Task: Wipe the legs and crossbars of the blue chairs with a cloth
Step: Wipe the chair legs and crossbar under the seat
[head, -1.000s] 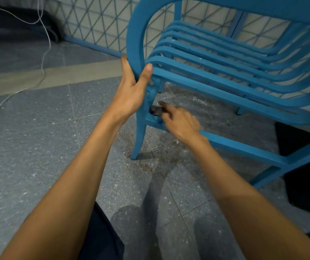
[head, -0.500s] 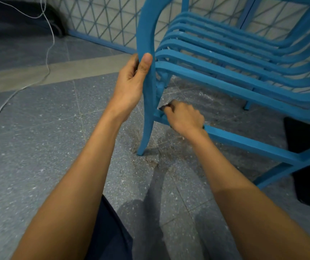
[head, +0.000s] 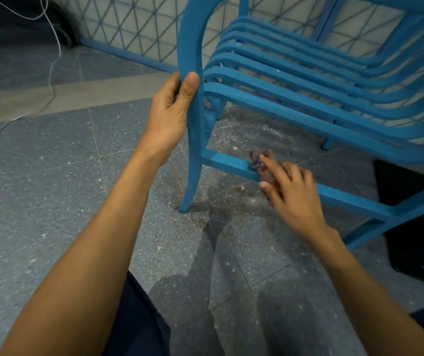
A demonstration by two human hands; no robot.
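Two hands, apart. Left hand (head: 172, 111) grips the blue chair (head: 321, 80) by its front leg (head: 193, 155). The frame looks stiff and light, so that's a good spot to steady it on the floor (head: 51, 201) near the lattice wall (head: 134, 24). On the low crossbar (head: 225, 163), a soft cloth (head: 257, 161) is pinched in my right hand (head: 291, 194), blurred. It has slid right from the leg joint.

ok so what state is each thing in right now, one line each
chair, upright on the floor
leg, foot on the floor, left grip round it
crossbar, cloth against it near the leg
cloth, bunched, blurred, under the right grip's fingers
left grip, holds the leg high up
right grip, holds the cloth to the crossbar
floor, gritty dirt by the leg's foot
cord, loose on the floor
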